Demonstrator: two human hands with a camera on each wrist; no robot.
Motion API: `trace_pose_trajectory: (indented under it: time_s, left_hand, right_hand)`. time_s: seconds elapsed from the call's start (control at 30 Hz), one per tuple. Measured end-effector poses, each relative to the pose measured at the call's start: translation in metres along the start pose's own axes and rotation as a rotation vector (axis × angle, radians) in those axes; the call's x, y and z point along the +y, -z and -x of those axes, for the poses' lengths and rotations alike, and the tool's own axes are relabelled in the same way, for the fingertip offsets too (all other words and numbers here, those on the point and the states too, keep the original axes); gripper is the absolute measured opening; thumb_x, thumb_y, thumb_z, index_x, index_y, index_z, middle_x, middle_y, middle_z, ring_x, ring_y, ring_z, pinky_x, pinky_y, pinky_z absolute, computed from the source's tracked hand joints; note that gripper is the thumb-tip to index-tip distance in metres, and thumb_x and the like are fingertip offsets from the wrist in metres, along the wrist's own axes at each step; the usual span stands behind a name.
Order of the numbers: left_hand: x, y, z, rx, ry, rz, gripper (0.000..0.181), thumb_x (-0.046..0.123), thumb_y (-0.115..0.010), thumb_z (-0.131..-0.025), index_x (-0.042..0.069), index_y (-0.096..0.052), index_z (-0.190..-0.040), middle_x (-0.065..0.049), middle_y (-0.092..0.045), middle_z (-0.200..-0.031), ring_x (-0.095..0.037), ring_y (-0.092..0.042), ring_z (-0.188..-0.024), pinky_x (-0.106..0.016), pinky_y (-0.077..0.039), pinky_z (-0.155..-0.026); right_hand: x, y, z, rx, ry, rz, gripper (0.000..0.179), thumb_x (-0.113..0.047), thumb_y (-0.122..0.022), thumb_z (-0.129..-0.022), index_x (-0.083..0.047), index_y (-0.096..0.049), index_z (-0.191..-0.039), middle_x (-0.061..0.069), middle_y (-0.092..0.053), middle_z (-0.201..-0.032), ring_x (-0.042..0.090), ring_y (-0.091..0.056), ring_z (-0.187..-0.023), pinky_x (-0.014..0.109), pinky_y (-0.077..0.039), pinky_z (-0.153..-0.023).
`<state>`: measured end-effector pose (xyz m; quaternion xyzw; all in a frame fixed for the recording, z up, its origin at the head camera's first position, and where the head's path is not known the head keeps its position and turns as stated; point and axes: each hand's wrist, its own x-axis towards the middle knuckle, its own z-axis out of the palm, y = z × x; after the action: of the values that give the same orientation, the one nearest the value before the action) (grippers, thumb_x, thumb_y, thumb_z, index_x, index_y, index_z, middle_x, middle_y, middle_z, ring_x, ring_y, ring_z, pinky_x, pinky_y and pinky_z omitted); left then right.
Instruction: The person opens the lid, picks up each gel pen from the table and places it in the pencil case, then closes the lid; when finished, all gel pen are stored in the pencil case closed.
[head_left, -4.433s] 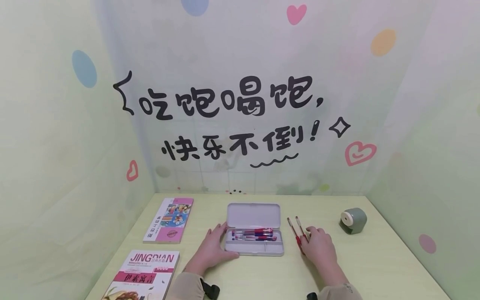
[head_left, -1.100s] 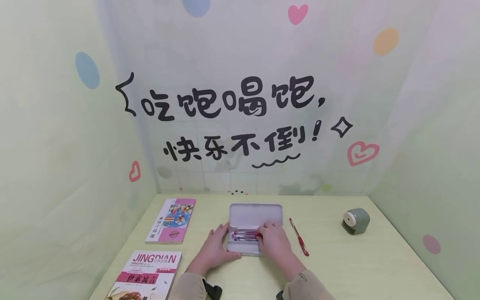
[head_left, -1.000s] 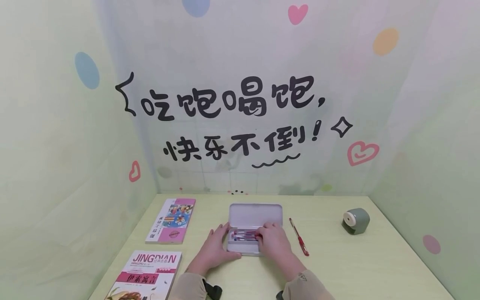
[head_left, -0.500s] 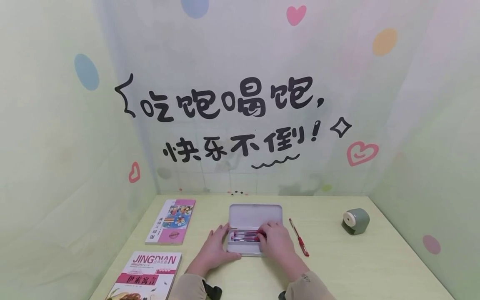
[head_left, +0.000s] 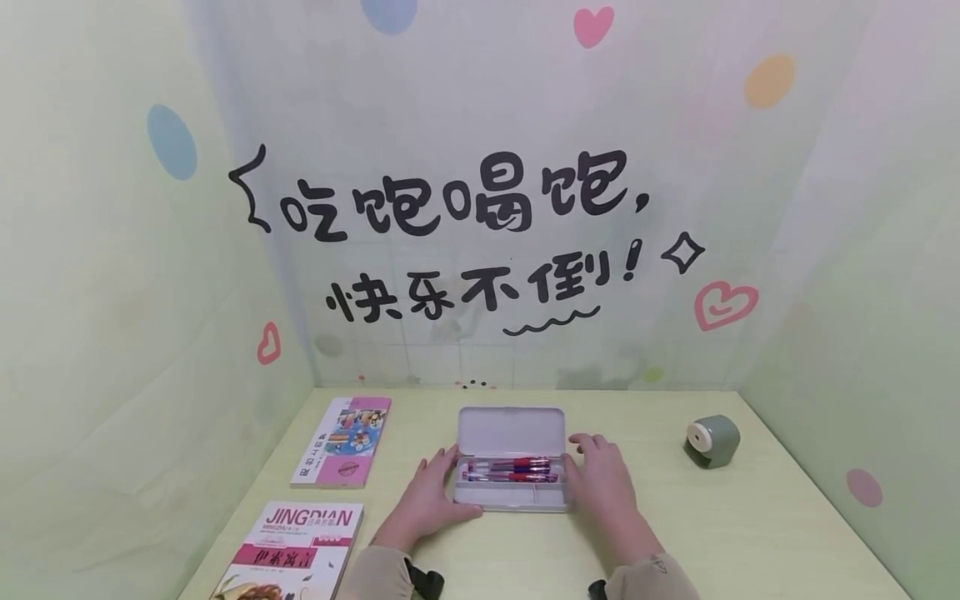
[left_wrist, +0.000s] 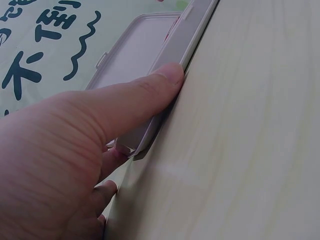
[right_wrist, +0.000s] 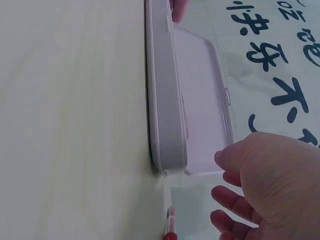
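Observation:
An open pencil case, pale lilac, lies on the table with its lid leaning back. Several red and blue pens fill its rear compartment. My left hand grips the case's left end; in the left wrist view the thumb presses the front wall and the fingers curve round the end. My right hand hovers by the right end, fingers parted and holding nothing. Below it a red pen shows in the right wrist view; in the head view the hand hides it.
Two books are on the left: a pink and white one at the back and a thicker one in front. A grey-green pencil sharpener stands at the right. Printed fabric walls enclose the table.
My right hand has let go of a red pen inside the case and moved right, over the pen on the table. Before that it held two pens there. My left hand stays put.

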<state>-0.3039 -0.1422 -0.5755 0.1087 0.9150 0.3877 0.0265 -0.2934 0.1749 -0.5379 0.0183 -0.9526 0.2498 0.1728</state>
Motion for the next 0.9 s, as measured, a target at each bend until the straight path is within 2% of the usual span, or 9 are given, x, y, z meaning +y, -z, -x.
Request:
trace_pose_trajectory:
  time_s: [0.23, 0.53, 0.7, 0.9]
  left_hand:
    - [-0.001, 0.0, 0.0, 0.001, -0.014, 0.005, 0.124, 0.054, -0.1, -0.073, 0.017, -0.036, -0.173, -0.017, -0.039, -0.178, -0.05, -0.024, -0.169, -0.072, -0.012, -0.139]
    - [0.001, 0.001, 0.0, 0.0, -0.014, 0.001, 0.124, 0.053, -0.1, -0.073, 0.017, -0.037, -0.173, -0.016, -0.04, -0.178, -0.049, -0.024, -0.169, -0.071, -0.012, -0.14]
    - [0.001, 0.0, 0.0, -0.001, -0.014, -0.002, 0.124, 0.054, -0.1, -0.073, 0.016, -0.037, -0.173, -0.017, -0.039, -0.178, -0.049, -0.024, -0.169, -0.071, -0.012, -0.14]
    - [0.003, 0.002, 0.001, -0.001, -0.005, 0.006, 0.124, 0.053, -0.1, -0.074, 0.016, -0.036, -0.173, -0.018, -0.039, -0.178, -0.051, -0.024, -0.169, -0.073, -0.013, -0.139]
  right_hand:
    - [0.022, 0.01, 0.002, -0.014, -0.115, 0.005, 0.047, -0.027, -0.07, -0.104, 0.001, -0.064, -0.141, 0.025, -0.07, -0.127, 0.045, -0.067, -0.114, 0.063, -0.062, -0.094]
    - [0.031, 0.016, 0.005, -0.09, -0.187, 0.066, 0.061, -0.033, -0.074, -0.1, 0.01, -0.06, -0.141, 0.037, -0.066, -0.131, 0.054, -0.066, -0.113, 0.069, -0.06, -0.099]
    - [0.034, 0.016, 0.005, -0.144, -0.217, 0.075, 0.063, -0.035, -0.074, -0.099, 0.013, -0.06, -0.139, 0.037, -0.067, -0.126, 0.054, -0.067, -0.112, 0.068, -0.06, -0.099]
    - [0.037, 0.016, 0.006, -0.181, -0.243, 0.068, 0.051, -0.033, -0.074, -0.098, 0.01, -0.066, -0.126, 0.028, -0.07, -0.112, 0.043, -0.068, -0.101, 0.062, -0.063, -0.089]
